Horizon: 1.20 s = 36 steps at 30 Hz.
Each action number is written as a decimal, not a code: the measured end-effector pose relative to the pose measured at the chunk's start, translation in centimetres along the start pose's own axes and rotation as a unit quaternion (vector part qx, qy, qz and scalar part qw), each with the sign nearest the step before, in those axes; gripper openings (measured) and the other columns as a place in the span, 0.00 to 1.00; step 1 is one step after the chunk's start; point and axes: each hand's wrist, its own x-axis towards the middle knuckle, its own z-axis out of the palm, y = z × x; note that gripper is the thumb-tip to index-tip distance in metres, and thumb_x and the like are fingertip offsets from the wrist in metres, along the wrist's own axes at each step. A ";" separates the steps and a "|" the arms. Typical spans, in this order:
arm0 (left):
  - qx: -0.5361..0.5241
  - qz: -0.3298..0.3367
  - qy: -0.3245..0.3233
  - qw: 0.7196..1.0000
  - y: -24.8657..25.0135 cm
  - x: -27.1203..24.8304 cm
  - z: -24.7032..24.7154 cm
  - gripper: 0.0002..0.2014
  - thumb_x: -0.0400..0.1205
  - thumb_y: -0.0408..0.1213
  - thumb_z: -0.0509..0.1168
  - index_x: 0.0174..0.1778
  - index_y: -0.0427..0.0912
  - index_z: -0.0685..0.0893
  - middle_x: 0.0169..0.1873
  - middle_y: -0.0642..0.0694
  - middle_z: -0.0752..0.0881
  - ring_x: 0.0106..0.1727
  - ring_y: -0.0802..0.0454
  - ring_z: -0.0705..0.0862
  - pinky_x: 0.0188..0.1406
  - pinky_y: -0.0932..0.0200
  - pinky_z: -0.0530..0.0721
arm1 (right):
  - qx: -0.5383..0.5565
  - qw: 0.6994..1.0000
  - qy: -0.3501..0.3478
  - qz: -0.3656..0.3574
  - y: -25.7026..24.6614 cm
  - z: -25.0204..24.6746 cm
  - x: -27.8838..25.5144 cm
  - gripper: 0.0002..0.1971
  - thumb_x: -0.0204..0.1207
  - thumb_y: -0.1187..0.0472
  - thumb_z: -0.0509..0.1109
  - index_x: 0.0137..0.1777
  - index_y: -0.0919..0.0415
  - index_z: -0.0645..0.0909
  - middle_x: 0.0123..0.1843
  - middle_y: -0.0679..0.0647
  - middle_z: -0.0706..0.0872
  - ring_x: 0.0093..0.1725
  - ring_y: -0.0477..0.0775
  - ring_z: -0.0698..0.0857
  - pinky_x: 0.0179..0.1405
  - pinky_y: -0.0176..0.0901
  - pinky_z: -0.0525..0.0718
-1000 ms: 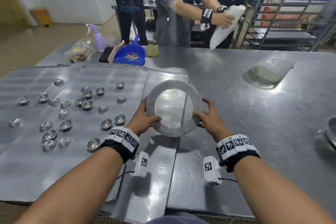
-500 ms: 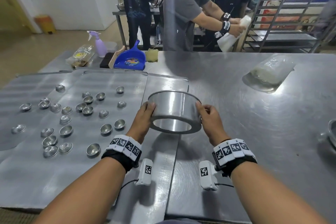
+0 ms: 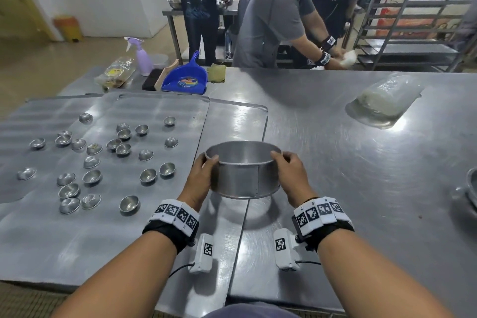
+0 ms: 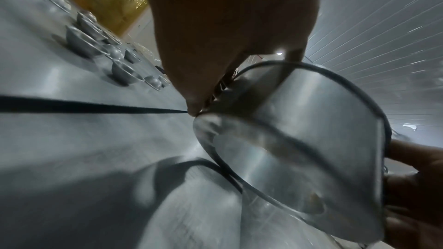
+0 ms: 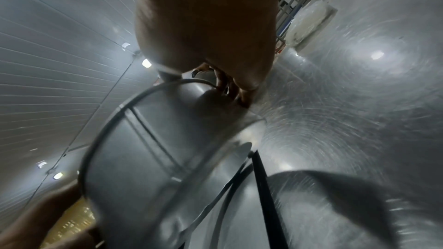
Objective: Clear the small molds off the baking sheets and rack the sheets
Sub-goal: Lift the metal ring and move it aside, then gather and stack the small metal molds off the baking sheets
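I hold a round metal cake pan [image 3: 244, 175] upright above the table, its open mouth facing up. My left hand [image 3: 204, 178] grips its left wall and my right hand [image 3: 289, 175] grips its right wall, thumbs over the rim. Both wrist views show the pan [image 4: 299, 139] [image 5: 155, 158] close up from below. Several small round metal molds [image 3: 91, 175] lie scattered on the baking sheets [image 3: 46, 235] at my left, some upright, some upside down. Another sheet [image 3: 232, 121] lies partly under the pan.
A blue dustpan [image 3: 185, 80], a purple spray bottle [image 3: 140, 55] and a plastic bag [image 3: 114, 73] stand at the table's far left. A clear bag [image 3: 384, 100] lies at the far right. A person in grey bends behind the table. A sheet rack [image 3: 418, 13] stands back right.
The pan has turned over in my hands: first its open face was toward me, then tilted, now the mouth faces up. The person behind the table bent lower to the right.
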 end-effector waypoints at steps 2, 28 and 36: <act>0.021 -0.007 0.004 1.000 -0.6 -0.1 0.3 0.15 0.82 0.40 0.67 0.66 0.49 0.84 0.58 0.47 0.89 0.62 0.49 0.85 0.48 0.59 0.82 | -0.018 1.000 -0.009 -0.001 0.4 -0.4 0.1 0.18 0.83 0.52 0.68 0.70 0.55 0.77 0.62 0.51 0.84 0.58 0.51 0.83 0.53 0.47 0.81; 0.095 -0.022 -0.133 0.986 -5.7 -1.4 12.7 0.28 0.78 0.21 0.69 0.69 0.54 0.80 0.62 0.52 0.88 0.60 0.46 0.89 0.59 0.45 0.89 | 0.040 0.996 0.036 0.069 7.8 -14.3 -0.2 0.29 0.72 0.73 0.70 0.70 0.50 0.72 0.65 0.50 0.83 0.58 0.55 0.88 0.56 0.60 0.90; 0.146 -0.044 -0.087 0.984 -4.7 -1.4 12.8 0.33 0.80 0.31 0.74 0.80 0.44 0.70 0.71 0.46 0.78 0.57 0.55 0.86 0.62 0.47 0.88 | -0.121 0.987 0.090 0.053 5.7 -14.6 0.3 0.26 0.75 0.58 0.73 0.74 0.54 0.77 0.65 0.47 0.81 0.65 0.56 0.82 0.60 0.46 0.77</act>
